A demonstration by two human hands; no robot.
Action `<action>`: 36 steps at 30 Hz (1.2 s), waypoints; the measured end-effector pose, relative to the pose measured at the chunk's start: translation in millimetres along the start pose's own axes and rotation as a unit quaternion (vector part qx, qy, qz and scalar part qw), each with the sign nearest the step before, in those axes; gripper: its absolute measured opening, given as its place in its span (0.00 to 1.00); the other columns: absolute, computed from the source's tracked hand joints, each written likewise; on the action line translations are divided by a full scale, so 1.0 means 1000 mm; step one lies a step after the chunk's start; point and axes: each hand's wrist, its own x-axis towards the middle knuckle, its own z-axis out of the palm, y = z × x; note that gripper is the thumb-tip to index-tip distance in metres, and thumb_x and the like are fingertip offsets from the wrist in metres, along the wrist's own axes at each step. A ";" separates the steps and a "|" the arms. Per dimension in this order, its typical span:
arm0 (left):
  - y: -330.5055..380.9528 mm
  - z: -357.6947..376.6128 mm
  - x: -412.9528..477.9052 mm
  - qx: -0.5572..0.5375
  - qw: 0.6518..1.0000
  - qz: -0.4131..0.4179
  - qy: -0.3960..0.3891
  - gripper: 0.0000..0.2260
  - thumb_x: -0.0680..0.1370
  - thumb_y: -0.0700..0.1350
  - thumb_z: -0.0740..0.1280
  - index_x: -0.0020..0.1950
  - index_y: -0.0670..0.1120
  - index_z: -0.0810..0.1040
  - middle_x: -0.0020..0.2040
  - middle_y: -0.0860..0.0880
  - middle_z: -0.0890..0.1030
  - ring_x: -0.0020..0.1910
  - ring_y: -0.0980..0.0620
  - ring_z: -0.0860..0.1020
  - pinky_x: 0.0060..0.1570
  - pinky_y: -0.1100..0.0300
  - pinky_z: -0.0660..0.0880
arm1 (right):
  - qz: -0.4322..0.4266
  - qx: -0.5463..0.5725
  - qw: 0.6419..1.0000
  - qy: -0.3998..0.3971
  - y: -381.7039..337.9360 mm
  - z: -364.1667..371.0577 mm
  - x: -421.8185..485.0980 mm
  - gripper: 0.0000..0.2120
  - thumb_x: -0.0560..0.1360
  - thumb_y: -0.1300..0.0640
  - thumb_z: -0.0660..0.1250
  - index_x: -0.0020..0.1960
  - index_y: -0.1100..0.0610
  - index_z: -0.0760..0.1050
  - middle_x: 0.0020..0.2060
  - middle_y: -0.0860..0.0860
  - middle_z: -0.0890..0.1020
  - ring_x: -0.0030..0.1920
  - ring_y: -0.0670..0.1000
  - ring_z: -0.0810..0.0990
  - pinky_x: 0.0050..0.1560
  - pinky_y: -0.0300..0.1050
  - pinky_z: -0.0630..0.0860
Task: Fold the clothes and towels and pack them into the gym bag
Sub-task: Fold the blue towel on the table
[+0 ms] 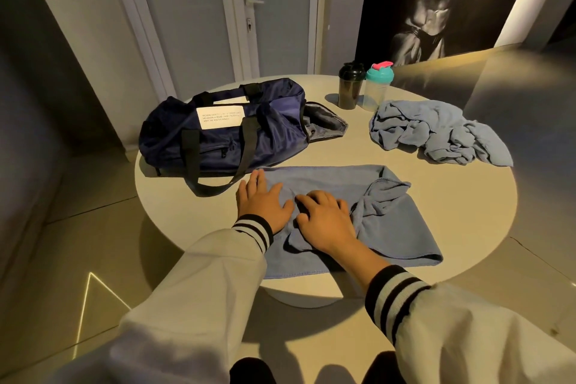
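The blue towel (330,178) lies on the table (452,196) under both hands, the left hand (263,204) flat on it, the right hand (325,220) just beside with bent fingers, grip unclear.

The print on the gym bag's (268,140) white label (219,117) is too small to read, and its unzipped end shows only dark lining. The right hand's (325,220) bent fingers (307,198) hide whether they pinch the towel (399,227) or just press it. The wall poster (442,0) runs off the top edge.
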 end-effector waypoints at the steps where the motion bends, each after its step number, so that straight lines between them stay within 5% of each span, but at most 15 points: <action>1: 0.002 0.001 -0.003 -0.003 1.000 0.014 0.009 0.28 0.81 0.65 0.52 0.79 0.57 0.61 0.82 0.46 0.47 0.80 0.43 0.45 0.78 0.44 0.43 | -0.001 0.001 1.000 -0.002 0.000 0.000 0.000 0.23 0.79 0.46 0.54 0.74 0.47 0.67 0.67 0.49 0.71 0.71 0.52 0.64 0.68 0.55 0.58; 4: 0.007 0.001 -0.012 -0.025 0.999 0.031 -0.031 0.29 0.80 0.66 0.51 0.80 0.57 0.58 0.82 0.48 0.53 0.80 0.44 0.51 0.77 0.45 0.46 | 0.010 0.010 1.000 -0.002 0.001 -0.002 -0.004 0.21 0.81 0.45 0.52 0.72 0.46 0.68 0.67 0.49 0.71 0.70 0.52 0.65 0.70 0.56 0.59; 11: 0.037 0.002 -0.019 -0.030 0.993 0.061 -0.101 0.34 0.78 0.72 0.49 0.81 0.60 0.50 0.82 0.50 0.44 0.81 0.45 0.41 0.77 0.44 0.38 | 0.044 0.013 0.999 0.002 0.029 -0.017 -0.025 0.19 0.80 0.47 0.54 0.69 0.47 0.71 0.65 0.49 0.73 0.69 0.53 0.67 0.69 0.57 0.60; 16: 0.044 0.002 -0.038 -0.058 0.991 0.103 0.062 0.21 0.84 0.59 0.52 0.74 0.55 0.69 0.76 0.52 0.67 0.74 0.48 0.61 0.73 0.53 0.56 | 0.042 0.050 0.998 -0.007 0.032 -0.028 -0.031 0.20 0.77 0.51 0.61 0.68 0.51 0.74 0.68 0.52 0.72 0.68 0.56 0.69 0.69 0.54 0.63; 18: 0.047 -0.001 -0.047 -0.073 0.990 0.112 0.042 0.19 0.84 0.57 0.52 0.73 0.56 0.71 0.73 0.53 0.71 0.71 0.49 0.66 0.70 0.52 0.58 | 0.048 0.047 0.996 0.052 0.033 -0.029 -0.037 0.15 0.75 0.52 0.64 0.60 0.54 0.78 0.62 0.55 0.73 0.62 0.59 0.71 0.61 0.51 0.68; 20: 0.050 -0.001 -0.057 -0.071 0.993 0.094 -0.012 0.21 0.84 0.59 0.50 0.75 0.56 0.67 0.77 0.53 0.67 0.75 0.49 0.63 0.75 0.49 0.53 | 0.057 0.011 0.993 0.098 0.032 -0.028 -0.044 0.12 0.75 0.50 0.65 0.55 0.54 0.78 0.54 0.55 0.72 0.56 0.59 0.69 0.53 0.51 0.66; 24: 0.060 -0.001 -0.071 -0.085 0.993 0.077 -0.030 0.24 0.84 0.61 0.48 0.78 0.56 0.62 0.80 0.52 0.60 0.79 0.50 0.55 0.77 0.44 0.38 | 0.022 0.013 0.996 0.082 0.028 -0.032 -0.056 0.12 0.79 0.51 0.62 0.60 0.52 0.77 0.49 0.52 0.79 0.53 0.57 0.75 0.53 0.51 0.62; 27: 0.072 -0.008 -0.077 -0.150 0.982 0.119 0.002 0.21 0.84 0.57 0.55 0.78 0.57 0.62 0.79 0.52 0.62 0.79 0.52 0.56 0.77 0.46 0.37 | -0.009 0.059 0.993 0.098 0.035 -0.043 -0.066 0.11 0.80 0.56 0.63 0.60 0.54 0.79 0.46 0.53 0.82 0.47 0.56 0.79 0.53 0.50 0.66; 30: 0.087 -0.014 -0.080 -0.184 0.967 0.164 -0.058 0.27 0.82 0.46 0.63 0.78 0.60 0.59 0.81 0.49 0.57 0.79 0.50 0.55 0.77 0.45 0.38 | 0.026 0.072 0.987 0.142 0.046 -0.053 -0.079 0.06 0.78 0.58 0.65 0.53 0.57 0.78 0.44 0.56 0.83 0.43 0.59 0.80 0.49 0.51 0.69; 33: 0.105 -0.021 -0.080 -0.209 0.956 0.179 -0.099 0.28 0.76 0.36 0.65 0.70 0.62 0.69 0.77 0.49 0.64 0.78 0.47 0.58 0.76 0.43 0.43 | 0.083 0.037 0.983 0.161 0.060 -0.061 -0.093 0.03 0.78 0.57 0.64 0.49 0.56 0.75 0.44 0.55 0.80 0.47 0.58 0.77 0.44 0.49 0.64; 36: 0.121 -0.023 -0.076 -0.204 0.956 0.173 -0.121 0.19 0.75 0.40 0.67 0.56 0.64 0.76 0.72 0.47 0.70 0.74 0.43 0.65 0.75 0.41 0.53 | 0.123 0.036 0.980 0.152 0.075 -0.057 -0.107 0.03 0.77 0.56 0.64 0.49 0.55 0.73 0.49 0.54 0.77 0.53 0.58 0.74 0.48 0.52 0.66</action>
